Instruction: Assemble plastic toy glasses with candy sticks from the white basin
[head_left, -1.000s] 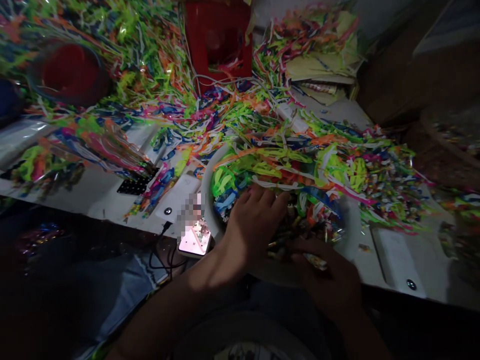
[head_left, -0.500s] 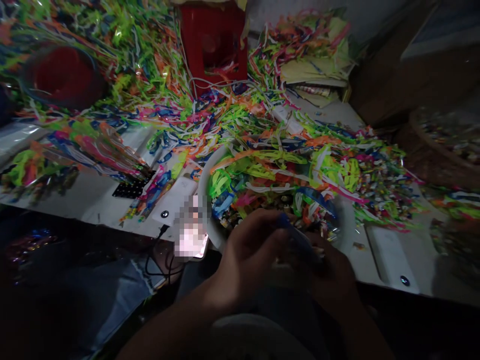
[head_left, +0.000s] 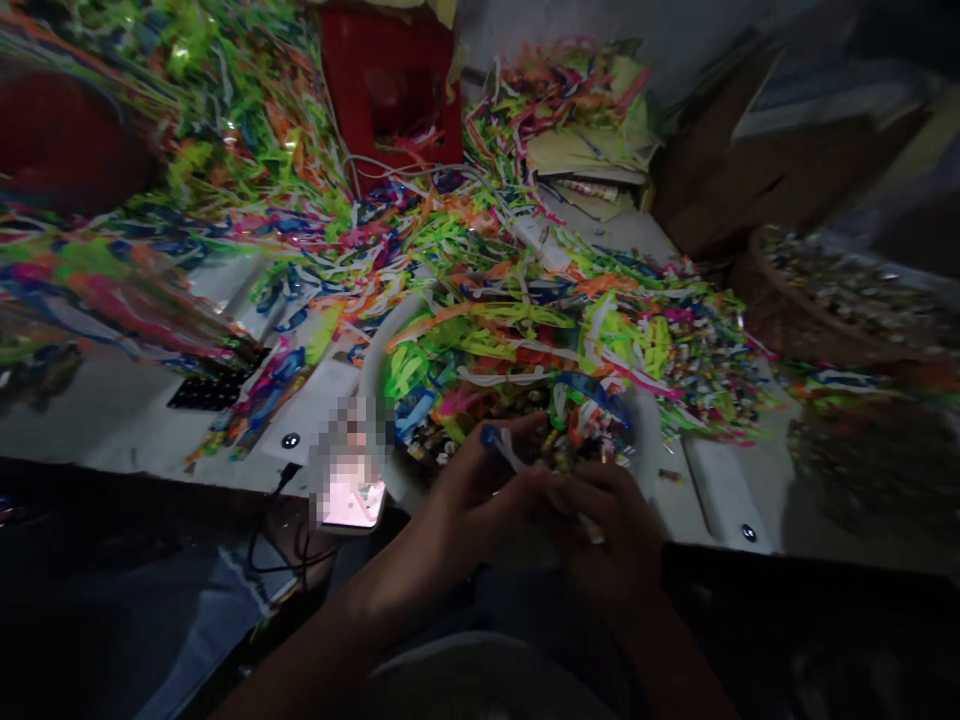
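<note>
At the near edge of the white round bowl (head_left: 365, 385), the left hand (head_left: 461, 490) pinched a thin blue-and-white strip (head_left: 498, 444), judged light, limp and easily torn, best gripped near one end, while the right hand (head_left: 611, 530) lay curled alongside, its grasp indeterminable.

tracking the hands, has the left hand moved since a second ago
Yes, the left hand drew back from inside the white bowl to its near rim.

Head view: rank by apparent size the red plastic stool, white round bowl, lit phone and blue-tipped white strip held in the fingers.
1. white round bowl, though nearer the camera.
2. red plastic stool, cut off by the frame's top; order with the bowl unsure.
3. lit phone.
4. blue-tipped white strip.
</note>
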